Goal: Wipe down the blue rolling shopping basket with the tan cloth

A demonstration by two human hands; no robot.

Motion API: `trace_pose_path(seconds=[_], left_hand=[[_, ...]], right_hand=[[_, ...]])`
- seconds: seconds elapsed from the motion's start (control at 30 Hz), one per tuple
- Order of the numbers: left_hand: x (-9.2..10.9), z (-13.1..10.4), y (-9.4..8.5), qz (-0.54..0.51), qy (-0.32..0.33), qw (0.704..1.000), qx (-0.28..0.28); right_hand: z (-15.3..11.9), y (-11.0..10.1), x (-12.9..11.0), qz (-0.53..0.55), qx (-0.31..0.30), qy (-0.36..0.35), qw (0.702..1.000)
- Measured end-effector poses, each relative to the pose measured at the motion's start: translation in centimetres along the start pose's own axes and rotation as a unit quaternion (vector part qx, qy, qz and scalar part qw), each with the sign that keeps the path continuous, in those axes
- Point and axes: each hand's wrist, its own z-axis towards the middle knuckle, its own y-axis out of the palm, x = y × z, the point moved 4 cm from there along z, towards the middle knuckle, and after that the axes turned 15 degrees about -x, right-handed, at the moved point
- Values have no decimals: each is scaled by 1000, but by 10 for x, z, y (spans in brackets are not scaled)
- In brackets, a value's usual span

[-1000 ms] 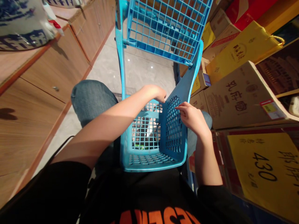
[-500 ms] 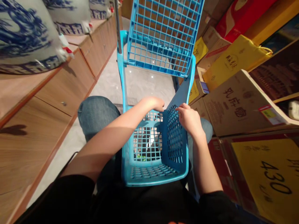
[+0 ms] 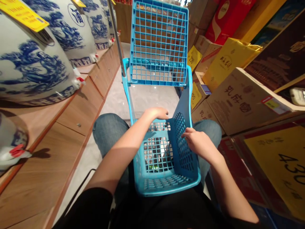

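Observation:
A blue plastic shopping cart [image 3: 166, 191] stands between my knees, its lower basket open toward me and made of lattice walls. A raised grid panel [image 3: 159, 44] forms its upper far part. My left hand [image 3: 158, 113] is over the far edge of the lower basket, fingers curled and closed; what they hold, if anything, is hidden. Over the right side wall of the basket lies my right hand [image 3: 196, 140], its fingers bent around the top rim. Through the lattice floor, white, dark and green patches show too unclearly to name.
Large blue-and-white ceramic jars [image 3: 35, 66] with red-handled taps line a wooden cabinet [image 3: 69, 133] at left. Stacked cartons [image 3: 247, 98], a yellow bag [image 3: 228, 62] and a yellow price sign [image 3: 281, 165] crowd the right. Tiled floor [image 3: 152, 98] runs ahead.
The view has shifted, so the cart sits slightly lower and more of the jars shows at left. Both hands keep nearly the same places at the basket.

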Motion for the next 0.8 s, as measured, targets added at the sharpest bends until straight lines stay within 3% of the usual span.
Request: trace_pose_path(seconds=[0.13, 0.2, 0.27, 0.37, 0.47, 0.57, 0.63, 0.7, 0.8], left_hand=[[1, 3, 0, 2, -4, 1000, 5], [1, 1, -4, -3, -6, 1000, 22], [-1, -4, -9, -6, -5, 999, 41], [-12, -19, -23, -29, -37, 992, 118], [-37, -41, -39, -124, -142, 940, 285], [-59, -56, -45, -207, -197, 875, 390], [-67, -59, -45, -231, -187, 859, 416], [-73, -60, -45, -241, -170, 852, 433], [-81, -62, -42, -261, -167, 844, 437]], right_hand=[[-22, -12, 5, 46, -18, -84, 995], [-24, -37, 7, 79, 55, -107, 990], [-14, -69, 5, 126, 167, -132, 969], [38, -111, -3, 198, 284, -150, 926], [117, -136, -4, 284, 312, -80, 903], [184, -135, -10, 399, 236, -21, 886], [204, -130, -21, 410, 276, -3, 870], [215, -119, -39, 381, 321, -39, 866], [232, -87, -69, 354, 323, -101, 872]])
